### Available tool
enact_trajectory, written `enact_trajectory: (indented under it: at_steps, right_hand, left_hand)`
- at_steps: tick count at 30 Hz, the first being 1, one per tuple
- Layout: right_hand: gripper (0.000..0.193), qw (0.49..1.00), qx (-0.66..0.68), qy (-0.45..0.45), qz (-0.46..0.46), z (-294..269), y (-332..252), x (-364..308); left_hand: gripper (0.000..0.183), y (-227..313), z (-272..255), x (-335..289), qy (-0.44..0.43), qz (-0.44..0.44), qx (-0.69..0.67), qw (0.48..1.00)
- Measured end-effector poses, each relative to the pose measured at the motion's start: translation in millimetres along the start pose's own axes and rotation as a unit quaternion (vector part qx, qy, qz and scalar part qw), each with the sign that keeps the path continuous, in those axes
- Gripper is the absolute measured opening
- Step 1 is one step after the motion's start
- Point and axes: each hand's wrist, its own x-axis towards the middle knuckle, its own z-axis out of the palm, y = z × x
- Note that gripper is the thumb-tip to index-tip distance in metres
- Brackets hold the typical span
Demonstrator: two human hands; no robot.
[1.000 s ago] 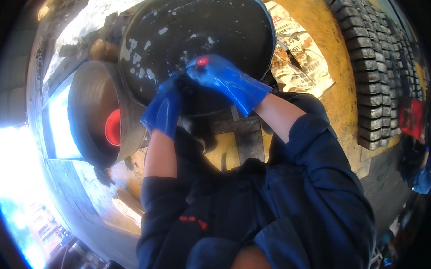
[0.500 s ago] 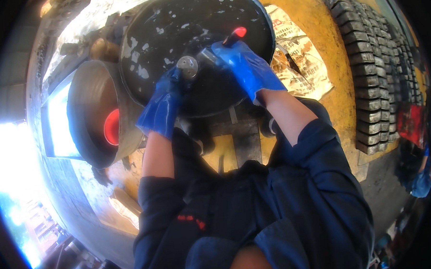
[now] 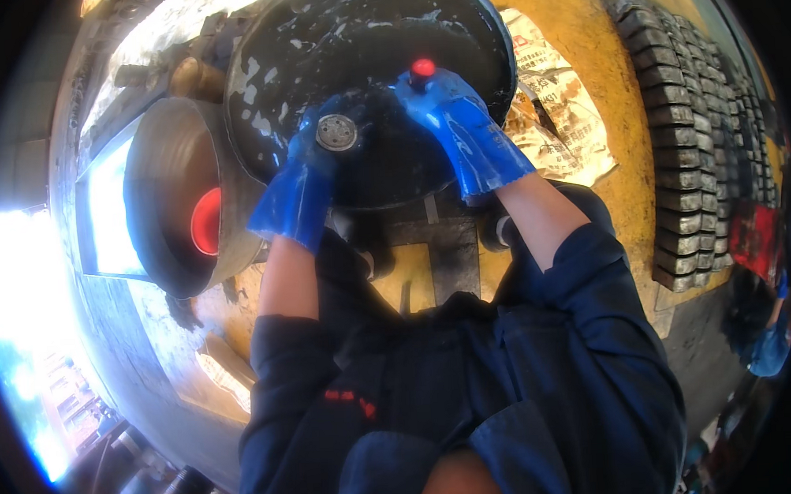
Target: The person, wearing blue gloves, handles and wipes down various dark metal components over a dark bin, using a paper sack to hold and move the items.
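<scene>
Both of my hands wear long blue rubber gloves and work over a large round black tub (image 3: 255,54), which holds dark liquid with pale patches on it. My left hand (image 3: 314,153) is closed on the edge of a round grey metal disc (image 3: 337,132) with small holes, its flat face turned up. To the right of the disc, my right hand (image 3: 442,99) is wrapped round a tool with a red-ended handle (image 3: 422,67). The handle end points up out of the fist; the rest of the tool is hidden, so its kind cannot be told.
A grey metal drum (image 3: 173,199) with a red round object (image 3: 205,222) inside lies left of the tub. Right of it are a torn paper sack (image 3: 566,120) on the yellow floor, stacked metal blocks (image 3: 674,146) and a red container (image 3: 755,240).
The disc has come slightly left and down, with its holed face now showing more plainly. My right hand has turned the tool, so its red end points more toward the camera.
</scene>
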Motion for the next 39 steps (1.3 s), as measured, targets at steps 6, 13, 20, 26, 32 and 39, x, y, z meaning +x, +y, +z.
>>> enact_trajectory:
  at_steps: [6, 13, 20, 26, 32, 39]
  right_hand:
    - [0.036, 0.986, 0.05, -0.146, -0.058, 2.4, -18.3, -1.3]
    - [0.036, 0.974, -0.091, -0.012, -0.207, 11.2, -2.5, 0.1]
    - [0.031, 0.956, 0.003, -0.133, -0.262, 21.3, -11.6, -13.0]
    - [0.033, 0.98, -0.149, 0.013, -0.133, 13.6, 7.5, -4.0]
    - [0.037, 0.995, -0.015, -0.086, -0.052, 3.6, -9.1, -1.0]
    - [0.025, 0.974, 0.043, -0.104, -0.195, 27.6, -8.2, -15.3]
  left_hand:
    - [0.054, -0.4, -5.3, 0.7, -0.016, 0.029, 0.018, 0.999]
    - [0.055, -10.7, -22.9, 8.3, -0.058, 0.133, 0.099, 0.984]
    - [0.047, -1.9, -46.5, 13.8, -0.061, 0.17, 0.238, 0.954]
    - [0.046, -15.6, -32.4, 7.6, -0.041, 0.15, 0.193, 0.969]
    - [0.045, -12.9, -27.7, 1.9, -0.022, 0.143, 0.173, 0.974]
    - [0.044, -16.2, -25.7, 0.1, -0.011, 0.129, 0.16, 0.979]
